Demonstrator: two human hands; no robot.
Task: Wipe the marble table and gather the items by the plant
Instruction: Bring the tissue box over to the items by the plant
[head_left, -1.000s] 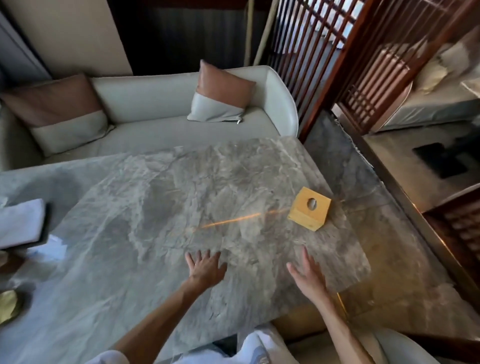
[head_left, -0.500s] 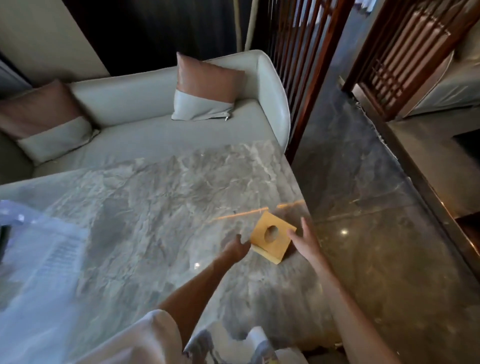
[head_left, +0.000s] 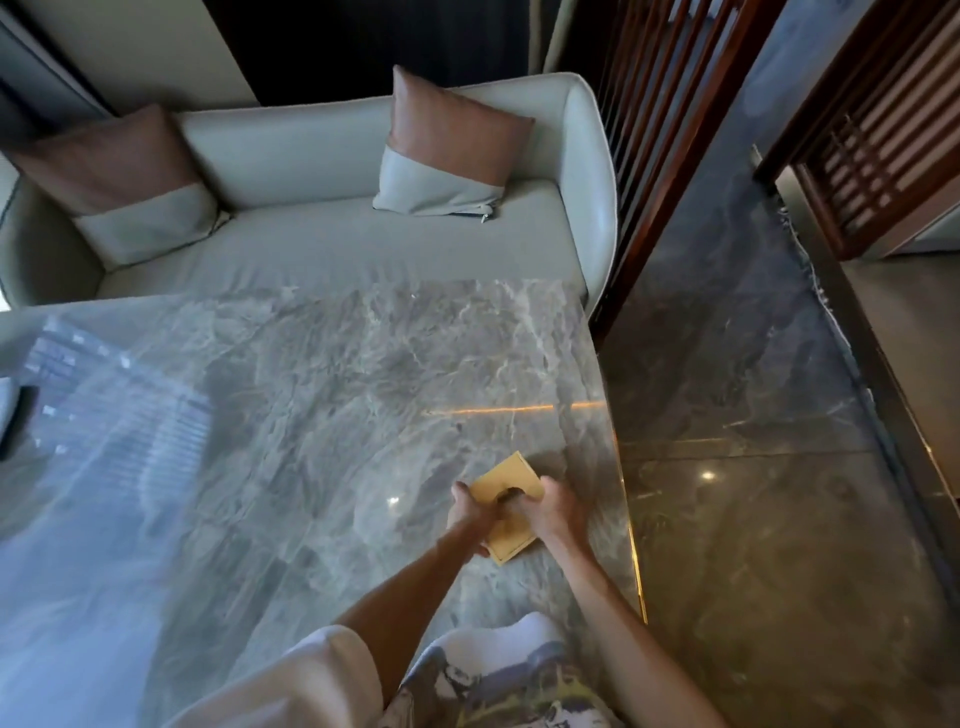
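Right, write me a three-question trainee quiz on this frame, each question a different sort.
1. True or false: both hands are on the yellow box.
2. Multiple choice: where on the marble table does the box sit? A) far left edge B) near the right edge C) far end by the sofa
3. Fill in: each of the two cushions on the sofa is ____ on top and pale grey below.

Key:
1. True: left hand and right hand both have a grip on it.
2. B
3. Brown, as on the right cushion.
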